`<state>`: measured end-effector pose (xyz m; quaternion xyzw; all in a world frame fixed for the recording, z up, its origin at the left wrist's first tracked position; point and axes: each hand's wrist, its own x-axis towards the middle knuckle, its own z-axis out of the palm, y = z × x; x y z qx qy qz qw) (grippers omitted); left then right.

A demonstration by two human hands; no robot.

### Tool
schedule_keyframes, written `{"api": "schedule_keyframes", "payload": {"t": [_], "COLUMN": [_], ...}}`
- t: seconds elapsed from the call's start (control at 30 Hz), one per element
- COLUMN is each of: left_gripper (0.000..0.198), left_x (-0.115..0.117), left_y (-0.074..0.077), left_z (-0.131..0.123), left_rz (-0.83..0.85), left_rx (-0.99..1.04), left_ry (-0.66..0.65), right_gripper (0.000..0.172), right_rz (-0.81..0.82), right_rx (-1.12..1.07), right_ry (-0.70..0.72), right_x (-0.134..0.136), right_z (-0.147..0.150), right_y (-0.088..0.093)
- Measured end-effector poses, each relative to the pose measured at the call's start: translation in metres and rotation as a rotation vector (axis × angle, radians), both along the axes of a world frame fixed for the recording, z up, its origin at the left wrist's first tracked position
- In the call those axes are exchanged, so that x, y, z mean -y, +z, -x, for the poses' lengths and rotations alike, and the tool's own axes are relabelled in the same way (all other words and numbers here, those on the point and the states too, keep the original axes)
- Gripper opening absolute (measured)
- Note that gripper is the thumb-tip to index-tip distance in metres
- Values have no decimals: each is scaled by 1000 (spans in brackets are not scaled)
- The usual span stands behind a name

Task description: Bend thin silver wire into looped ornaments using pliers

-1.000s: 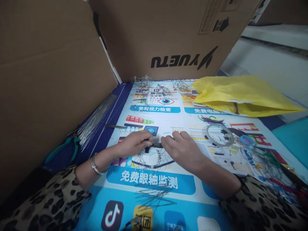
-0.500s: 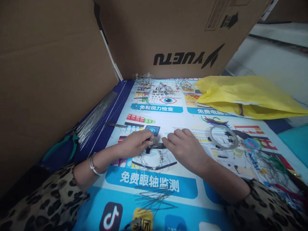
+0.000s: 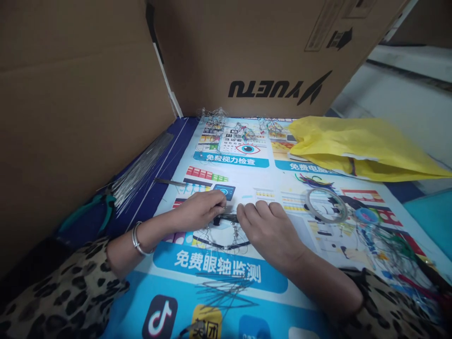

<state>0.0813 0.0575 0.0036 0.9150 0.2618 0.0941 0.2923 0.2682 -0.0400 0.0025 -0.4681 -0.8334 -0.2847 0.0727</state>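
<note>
My left hand [image 3: 203, 208] is closed in a pinch at the middle of the printed sheet, apparently on fine wire, though the fingertips hide much of it. Closed as well, my right hand [image 3: 266, 226] grips a slim dark metal tool [image 3: 228, 217] like tweezers, its end pointing at the left fingers. Just below both hands a thin wire strung with silvery beads [image 3: 226, 247] curves in an arc, with loose fine loops around it. Nearer to me lies a bunch of thin dark rods or wires [image 3: 228, 292].
Teal-handled pliers [image 3: 106, 212] and a bundle of straight silvery wires [image 3: 141, 174] lie at the left. Cardboard walls [image 3: 240, 52] stand behind and left. To the right are a roll of clear tape [image 3: 326, 205], tangled coloured strands [image 3: 391, 249] and a yellow bag [image 3: 360, 146].
My right hand has rolled and lowered slightly, its fingers now wrapped closer around the dark tool. The left hand has stayed nearly still. The camera view has shifted a little.
</note>
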Motion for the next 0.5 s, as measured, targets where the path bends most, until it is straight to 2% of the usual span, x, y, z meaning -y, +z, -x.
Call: {"api": "schedule_keyframes", "payload": {"t": [0.5], "left_gripper": [9], "left_x": [3], "left_y": [-3], "left_z": [1], "left_rz": [-35], "left_rx": [20], "left_ry": [-15], "right_gripper": [19], "right_rz": [1], "right_rx": [-13], "right_ry": [-56], "right_x": [2], "right_z": [4], "right_y": [-3]}}
